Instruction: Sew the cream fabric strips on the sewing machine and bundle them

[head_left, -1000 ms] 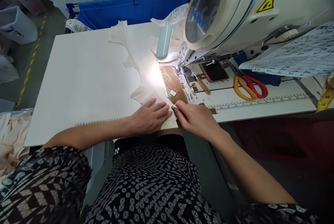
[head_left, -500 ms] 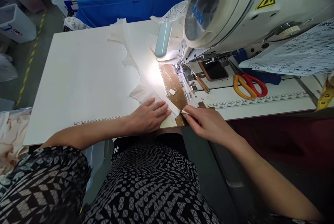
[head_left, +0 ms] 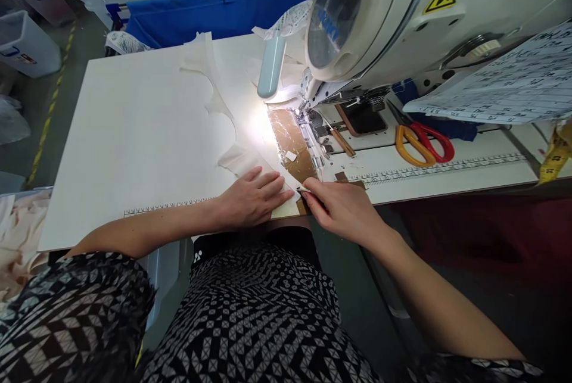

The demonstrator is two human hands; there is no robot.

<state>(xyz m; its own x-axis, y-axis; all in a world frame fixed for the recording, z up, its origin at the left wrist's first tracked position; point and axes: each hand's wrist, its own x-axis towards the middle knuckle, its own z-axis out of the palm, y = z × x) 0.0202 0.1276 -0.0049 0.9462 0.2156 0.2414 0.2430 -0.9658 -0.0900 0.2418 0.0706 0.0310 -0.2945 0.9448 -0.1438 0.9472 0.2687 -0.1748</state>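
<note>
My left hand [head_left: 257, 195] lies flat with its fingers stretched out, pressing a cream fabric piece [head_left: 245, 156] onto the white table near its front edge. This piece has a scalloped left side and runs back across the table. Pinched in the fingers of my right hand [head_left: 342, 207] is a small pale tool with a dark tip [head_left: 302, 189]. Its tip is at the near right corner of the fabric, close to my left fingertips. Most of the tool is hidden in my grip, so its exact kind cannot be made out.
A sewing machine [head_left: 379, 19] stands at the back right, its lamp lighting the fabric. Beside it lie a wooden-handled tool [head_left: 342, 142], a phone [head_left: 361, 118] and scissors with orange and red handles [head_left: 415, 145]. A blue cloth barrier [head_left: 187, 13] runs along the back.
My right hand has moved slightly left with the small tool, bringing its tip nearer my left fingers. My left hand keeps pressing the fabric. The whole view has shifted a little.
</note>
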